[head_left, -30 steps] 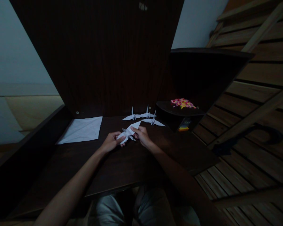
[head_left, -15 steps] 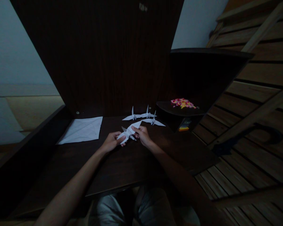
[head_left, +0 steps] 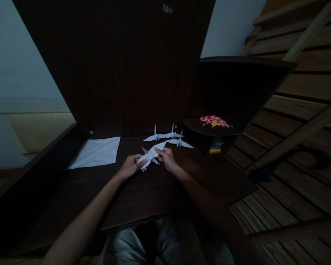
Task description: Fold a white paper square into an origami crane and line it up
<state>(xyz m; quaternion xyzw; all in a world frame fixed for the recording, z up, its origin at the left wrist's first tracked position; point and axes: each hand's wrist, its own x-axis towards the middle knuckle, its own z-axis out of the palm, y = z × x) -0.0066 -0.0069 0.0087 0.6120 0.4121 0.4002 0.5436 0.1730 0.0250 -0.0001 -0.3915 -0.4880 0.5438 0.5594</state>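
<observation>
A white origami crane (head_left: 152, 155) is held above the dark desk between my two hands, its wings spread. My left hand (head_left: 131, 165) pinches the near-left wing, thumb on top. The far-right wing is gripped by my right hand (head_left: 166, 157), thumb above and fingers curled beneath. Just beyond stand three finished paper cranes: one on the left (head_left: 156, 137), one behind in the middle (head_left: 173, 134) and one on the right (head_left: 179, 142). Their wings touch or overlap.
Creased white paper (head_left: 96, 151) lies flat at the desk's left. On the right, a low corner shelf (head_left: 191, 126) carries a pile of small pink, red and yellow pieces (head_left: 214, 120). Beneath it sits a small yellow-edged item (head_left: 215, 150). A dark panel (head_left: 127, 73) rises behind.
</observation>
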